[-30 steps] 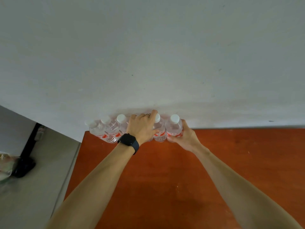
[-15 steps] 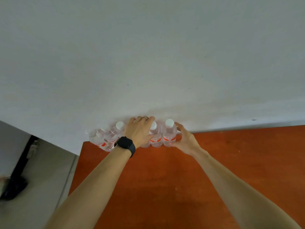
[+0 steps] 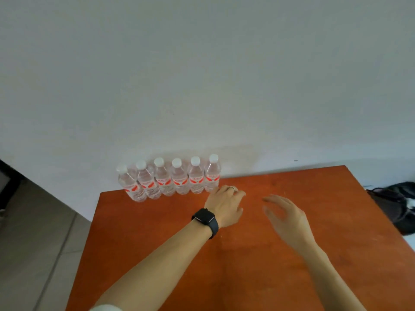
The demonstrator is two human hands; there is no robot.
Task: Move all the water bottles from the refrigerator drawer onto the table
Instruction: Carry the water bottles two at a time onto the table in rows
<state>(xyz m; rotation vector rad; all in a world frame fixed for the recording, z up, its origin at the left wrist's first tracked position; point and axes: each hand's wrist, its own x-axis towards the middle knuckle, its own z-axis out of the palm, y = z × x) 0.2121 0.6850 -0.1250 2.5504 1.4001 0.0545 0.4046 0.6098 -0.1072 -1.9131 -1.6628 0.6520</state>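
Several clear water bottles (image 3: pixel 170 178) with white caps and red-and-white labels stand upright in a row against the white wall, at the far left of the orange-brown table (image 3: pixel 247 254). My left hand (image 3: pixel 225 206), with a black watch on the wrist and a ring on one finger, hovers just right of the last bottle (image 3: pixel 212 173), holding nothing, its fingers loosely curled. My right hand (image 3: pixel 284 215) is further right over the table, blurred, fingers spread and holding nothing. No refrigerator drawer is in view.
The white wall (image 3: pixel 202 75) rises straight behind the table's far edge. A black bag (image 3: pixel 397 203) lies on the floor past the table's right edge. Grey tiled floor (image 3: pixel 38 243) runs along the table's left side.
Both hands have let go of the bottles and pulled back toward me and to the right. The two rightmost bottles now stand free in the row. My view has shifted right.
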